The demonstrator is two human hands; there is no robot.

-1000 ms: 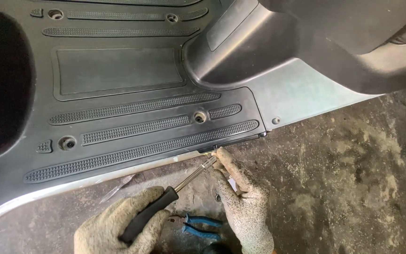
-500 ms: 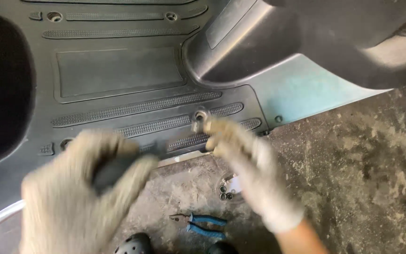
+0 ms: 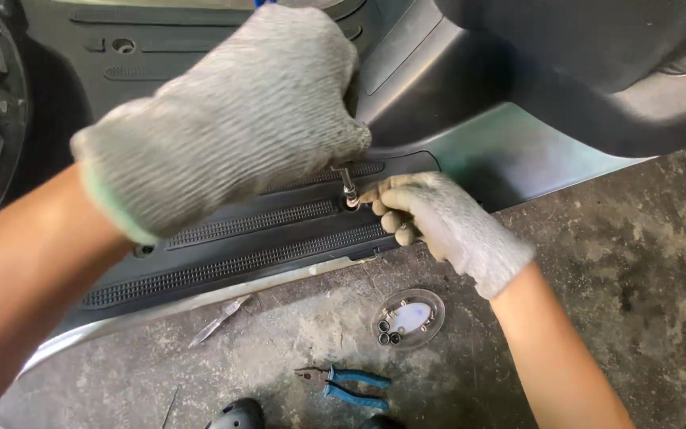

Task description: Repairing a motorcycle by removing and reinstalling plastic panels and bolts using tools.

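Gripping the top of a screwdriver [image 3: 348,184], the left hand [image 3: 232,119] in its grey glove is closed tight around the handle, which is hidden inside the fist. Only the thin metal shaft can be seen, standing almost straight up on the black scooter floorboard [image 3: 263,230]. The right hand [image 3: 438,222], gloved too, is pinched narrow, with its fingertips [image 3: 371,199] touching the tip of the shaft where it meets a screw hole. On the concrete floor [image 3: 637,278] below, a small clear dish [image 3: 410,318] with little round parts is seen. Blue-handled pliers [image 3: 347,385] are lying near it, and a thin metal tool [image 3: 217,320] is lying to the left.
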